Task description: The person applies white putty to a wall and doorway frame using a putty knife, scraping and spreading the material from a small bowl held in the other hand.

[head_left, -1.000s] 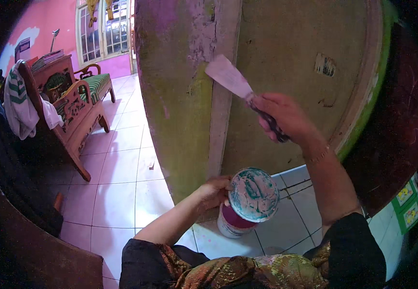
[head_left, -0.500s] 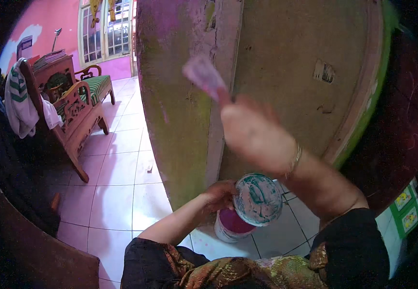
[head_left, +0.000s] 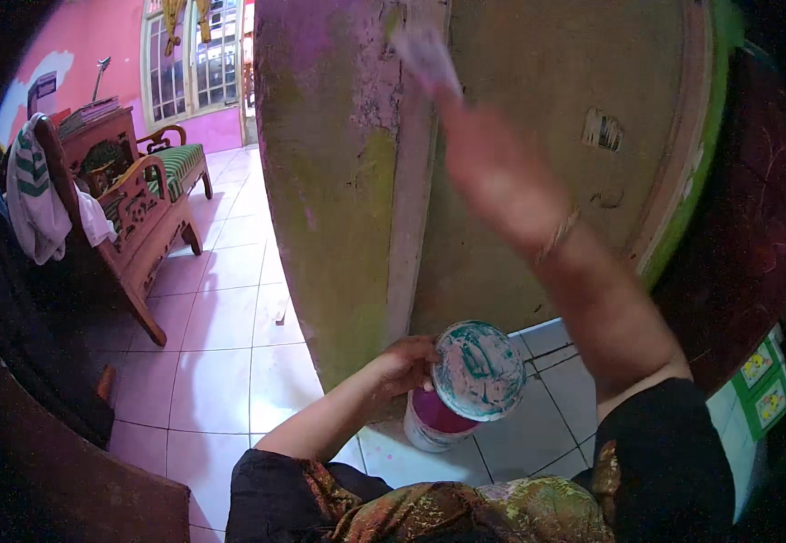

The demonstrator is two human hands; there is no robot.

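A paintbrush point(head_left: 426, 56) with pinkish bristles is gripped in my right hand point(head_left: 502, 172), raised against the upper wall edge point(head_left: 379, 100); brush and hand are blurred by motion. Patchy purple and olive paint covers this wall. My left hand point(head_left: 408, 364), lower down, grips the rim of a round lid point(head_left: 480, 371) smeared with green and whitish paint. Below the lid stands a white paint bucket point(head_left: 436, 442) on the floor, with magenta paint point(head_left: 441, 414) inside; the lid hides part of its opening.
A brown door panel point(head_left: 538, 208) adjoins the wall edge on the right. At left stands a carved wooden bench point(head_left: 139, 226) with a green striped seat and a cloth point(head_left: 35, 195) over its end. White tiles point(head_left: 216, 389) cover the floor. Green-framed pictures point(head_left: 764, 389) are at far right.
My right hand has moved up and slightly right with the paintbrush, toward the top of the wall edge. The left hand and lid have shifted only slightly.
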